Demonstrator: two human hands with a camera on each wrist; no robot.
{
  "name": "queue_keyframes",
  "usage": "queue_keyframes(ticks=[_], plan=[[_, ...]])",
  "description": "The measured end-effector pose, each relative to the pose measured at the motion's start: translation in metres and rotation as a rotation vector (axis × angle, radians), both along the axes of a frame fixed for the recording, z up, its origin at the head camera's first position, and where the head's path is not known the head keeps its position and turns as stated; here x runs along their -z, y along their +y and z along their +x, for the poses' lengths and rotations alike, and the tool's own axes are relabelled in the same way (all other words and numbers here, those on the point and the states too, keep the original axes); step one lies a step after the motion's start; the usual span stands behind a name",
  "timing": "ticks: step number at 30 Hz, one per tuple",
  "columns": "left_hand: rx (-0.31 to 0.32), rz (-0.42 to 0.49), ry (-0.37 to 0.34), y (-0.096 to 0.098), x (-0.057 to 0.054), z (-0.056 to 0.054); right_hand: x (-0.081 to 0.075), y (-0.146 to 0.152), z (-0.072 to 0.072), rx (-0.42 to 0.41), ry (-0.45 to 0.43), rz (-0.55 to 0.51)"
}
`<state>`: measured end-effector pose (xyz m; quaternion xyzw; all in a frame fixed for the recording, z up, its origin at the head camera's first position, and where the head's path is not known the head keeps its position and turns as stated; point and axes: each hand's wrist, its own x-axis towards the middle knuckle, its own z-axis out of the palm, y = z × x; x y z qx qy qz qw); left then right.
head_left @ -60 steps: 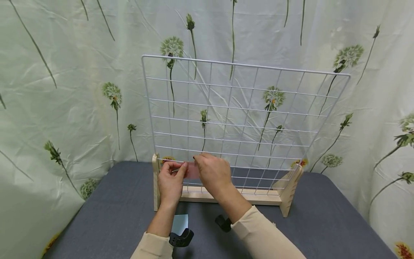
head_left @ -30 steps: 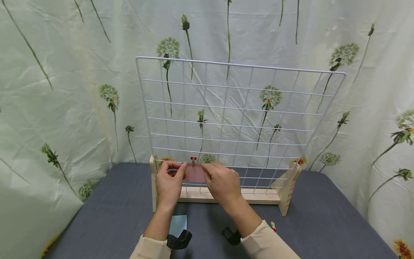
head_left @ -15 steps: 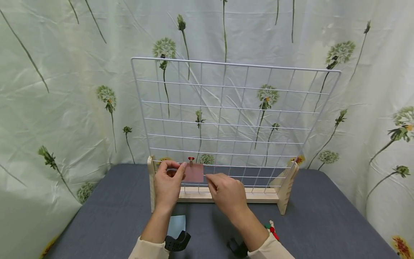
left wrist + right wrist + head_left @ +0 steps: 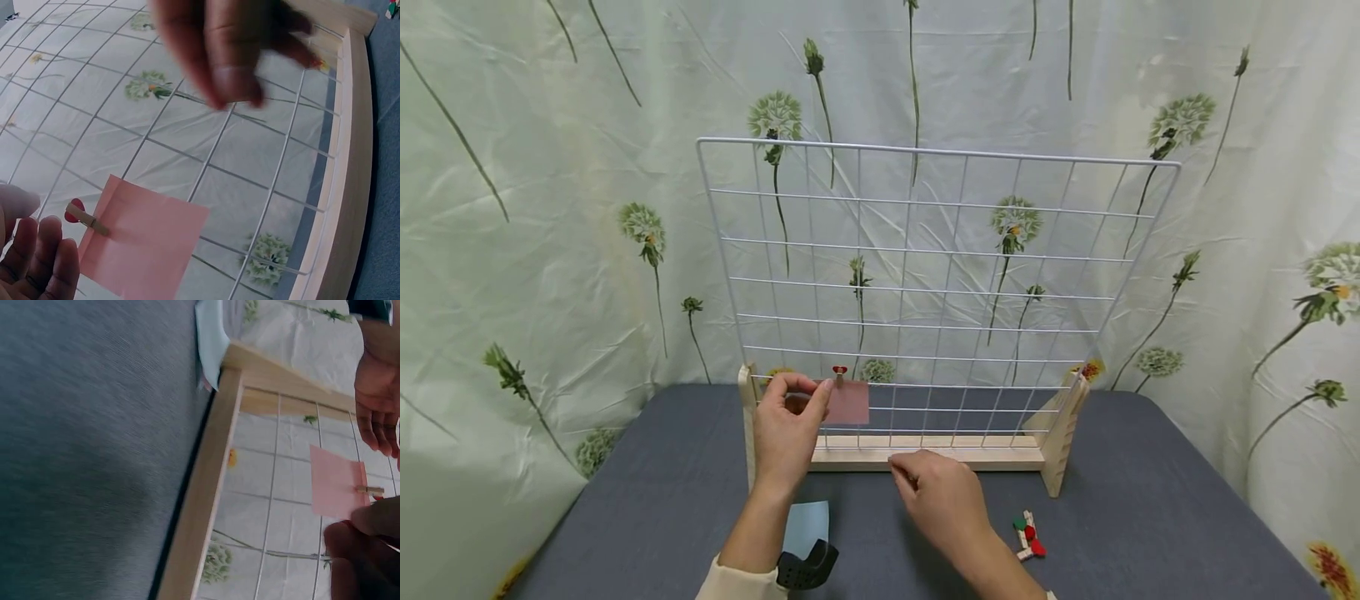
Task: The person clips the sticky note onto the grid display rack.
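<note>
A pink sticky note (image 4: 848, 403) hangs on the lower left of the white wire grid (image 4: 907, 250). A small wooden clothespin (image 4: 92, 221) with a red decoration clips its top edge to a wire. At the note's left side is my left hand (image 4: 787, 429); in the right wrist view its loosely bent fingers (image 4: 378, 428) are apart from the note. My right hand (image 4: 942, 500) is lower, before the wooden base, its fingers loosely curled with nothing visible in them. In the left wrist view that hand is blurred.
A light blue sticky note pad (image 4: 807, 527) lies by my left forearm. Several small clothespins (image 4: 1028, 535) with red and green decorations lie to the right of my right hand. Wooden feet and a crossbar (image 4: 925, 458) support the grid; a flower-printed curtain (image 4: 565, 250) hangs behind.
My right hand has let go of the pink note and moved down and right. The clothespin and note's right edge have come into view. My left hand has stayed near the note.
</note>
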<state>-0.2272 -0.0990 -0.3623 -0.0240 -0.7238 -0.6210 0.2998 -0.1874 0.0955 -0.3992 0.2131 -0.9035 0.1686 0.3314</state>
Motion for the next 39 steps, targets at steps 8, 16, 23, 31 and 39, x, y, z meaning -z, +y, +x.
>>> queue_keyframes(ticks=[8, 16, 23, 31, 39], plan=[[0.013, -0.076, -0.014, 0.002, -0.003, 0.005, 0.009, 0.022, 0.019, -0.100, -0.293, 0.013], [0.157, -0.229, -0.073, 0.006, -0.003, 0.015, 0.016, 0.040, 0.020, -0.133, -0.493, 0.061], [0.328, -0.392, -0.145, 0.008, -0.001, 0.021, 0.011, 0.058, 0.014, -0.128, -0.466, 0.109], [0.472, -0.544, -0.218, 0.006, 0.012, 0.025, 0.001, 0.075, 0.013, -0.103, -0.588, 0.178], [0.501, -0.675, -0.313, -0.012, 0.027, 0.024, 0.002, 0.075, 0.015, -0.136, -0.645, 0.186]])
